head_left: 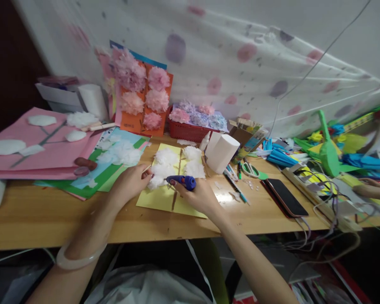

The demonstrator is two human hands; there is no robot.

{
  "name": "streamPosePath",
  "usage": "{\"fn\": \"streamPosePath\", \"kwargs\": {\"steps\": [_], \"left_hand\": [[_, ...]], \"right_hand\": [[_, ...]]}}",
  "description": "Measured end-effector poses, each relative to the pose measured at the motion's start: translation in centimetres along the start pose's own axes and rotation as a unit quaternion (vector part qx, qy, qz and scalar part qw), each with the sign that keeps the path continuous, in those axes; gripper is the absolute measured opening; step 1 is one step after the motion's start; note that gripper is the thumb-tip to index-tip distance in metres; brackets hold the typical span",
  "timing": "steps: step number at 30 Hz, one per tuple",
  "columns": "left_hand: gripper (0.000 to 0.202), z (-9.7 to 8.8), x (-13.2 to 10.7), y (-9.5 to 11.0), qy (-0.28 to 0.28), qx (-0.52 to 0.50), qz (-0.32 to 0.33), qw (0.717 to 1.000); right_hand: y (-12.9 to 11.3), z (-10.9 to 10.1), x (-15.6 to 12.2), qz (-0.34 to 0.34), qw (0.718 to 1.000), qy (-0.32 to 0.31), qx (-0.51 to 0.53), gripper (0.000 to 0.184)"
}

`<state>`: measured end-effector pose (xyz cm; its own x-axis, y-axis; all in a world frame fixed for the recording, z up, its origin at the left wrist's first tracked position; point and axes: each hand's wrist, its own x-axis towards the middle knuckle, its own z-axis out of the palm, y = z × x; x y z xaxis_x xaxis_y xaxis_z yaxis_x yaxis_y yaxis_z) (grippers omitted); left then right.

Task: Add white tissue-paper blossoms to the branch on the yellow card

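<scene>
My right hand (201, 196) is wrapped round a small blue hot glue gun (186, 182). Its nozzle points left, at the edge of a white tissue-paper flower (156, 179) on a yellow card (153, 200). With closed fingers, my left hand (133, 181) grips that flower's left edge; the fingertips are partly hidden. A brown line runs down the middle of the card. Further white tissue-paper flowers lie on the upper half, on both sides of the line, one of them at the upper right (191, 153).
Pink sheets (60, 162) and loose white tissue (123, 153) lie left. Behind stand an orange card (131, 122) with pink flowers and a red basket (188, 133). A white paper roll (223, 154), phone (286, 196) and cabled power strip (316, 198) are right, near another person's hand (372, 189).
</scene>
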<state>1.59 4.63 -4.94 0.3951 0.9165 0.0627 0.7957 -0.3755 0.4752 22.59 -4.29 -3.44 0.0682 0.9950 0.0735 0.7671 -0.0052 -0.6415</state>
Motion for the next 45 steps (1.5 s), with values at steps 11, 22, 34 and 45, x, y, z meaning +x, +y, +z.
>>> {"fn": "streamPosePath", "kwargs": {"steps": [11, 22, 34, 45], "left_hand": [[0.015, 0.1, 0.1, -0.1, 0.005, 0.004, 0.004, 1.000], [0.014, 0.2, 0.0, 0.0, 0.019, -0.005, 0.007, 1.000], [0.035, -1.2, -0.7, 0.2, 0.092, -0.145, -0.042, 0.984], [0.009, -3.7, -4.5, 3.8, 0.055, -0.561, -0.092, 0.821]], "right_hand": [[-0.8, 0.0, -1.2, -0.031, 0.998, 0.007, -0.045, 0.053], [-0.7, 0.9, -2.5, -0.057, 0.998, -0.013, -0.033, 0.051], [3.0, -5.3, -7.0, 0.142, 0.976, 0.072, 0.150, 0.052], [13.6, -12.1, -8.5, 0.338, 0.889, 0.308, -0.040, 0.061]]}}
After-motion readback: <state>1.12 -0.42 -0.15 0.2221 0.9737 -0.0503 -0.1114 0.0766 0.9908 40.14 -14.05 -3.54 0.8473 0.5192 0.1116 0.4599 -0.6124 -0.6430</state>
